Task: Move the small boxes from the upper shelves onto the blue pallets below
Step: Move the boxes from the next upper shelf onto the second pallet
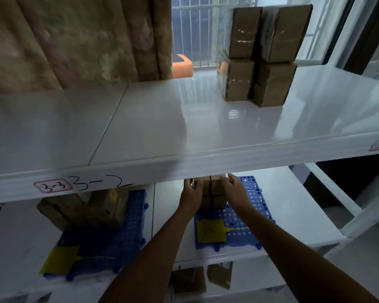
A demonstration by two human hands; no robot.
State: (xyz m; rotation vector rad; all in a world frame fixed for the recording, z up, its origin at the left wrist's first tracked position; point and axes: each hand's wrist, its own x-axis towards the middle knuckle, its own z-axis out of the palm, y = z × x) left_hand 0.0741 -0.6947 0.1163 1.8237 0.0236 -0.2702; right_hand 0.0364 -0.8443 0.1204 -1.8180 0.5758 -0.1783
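White metal shelving [184, 132] fills the view, backed by a barred window [197, 29] and a patterned curtain [74, 38]. On the glossy upper shelf, toward the right, a wrapped stack of small cardboard boxes [263, 55] is seen standing two high, well apart from both hands. An orange object [183, 65] is seen on the sill behind. Handwritten labels [53, 186] are stuck on the shelf's front edge.

On the shelf below, a bundle of small brown boxes [212, 192] is held between the two hands over the far part of a blue perforated pallet [254, 206]; whether it rests on the pallet cannot be told. The left hand [192, 193] is pressed against the bundle's left side and the right hand [236, 189] against its right side, fingers curled round the upper edges. A yellow tag [210, 230] lies on the near part of that pallet. To the left, a second blue pallet [118, 243] is seen bearing larger cardboard boxes [83, 208] and another yellow tag [59, 260]. More brown boxes [190, 278] are seen on a shelf lower still.
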